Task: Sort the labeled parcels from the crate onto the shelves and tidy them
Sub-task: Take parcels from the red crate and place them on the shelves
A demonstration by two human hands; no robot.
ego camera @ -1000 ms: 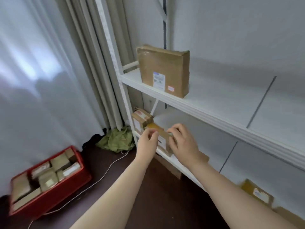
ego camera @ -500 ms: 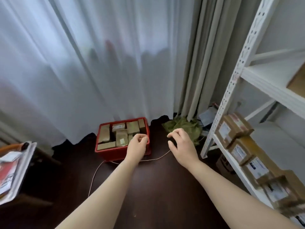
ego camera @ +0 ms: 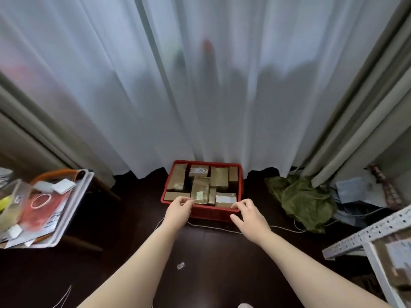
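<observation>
Hovering over the near rim of the red plastic crate (ego camera: 213, 215) at the centre of the head view, the left hand (ego camera: 180, 207) and the right hand (ego camera: 249, 213) are both empty. Each grip is released, with the fingers loosely curled round nothing. The crate sits on the dark floor against the sheer white curtain (ego camera: 200, 96) and is packed with brown taped cardboard parcels (ego camera: 219, 178), some flat and some on edge. The white perforated metal shelf frame (ego camera: 367, 232) shows only at the lower right edge of the frame.

The step in hand looks like picking the next parcel. The brown parcel with a broad white label (ego camera: 225, 199), just beyond the right fingertips, seems the easiest to take. It should be lifted straight up by its two long sides, because its neighbours crowd it and could be dragged out of place. Turning its label upward would let it be read before a shelf is chosen.

Several parcels carry white labels, but the print is too small and blurred to read.
</observation>
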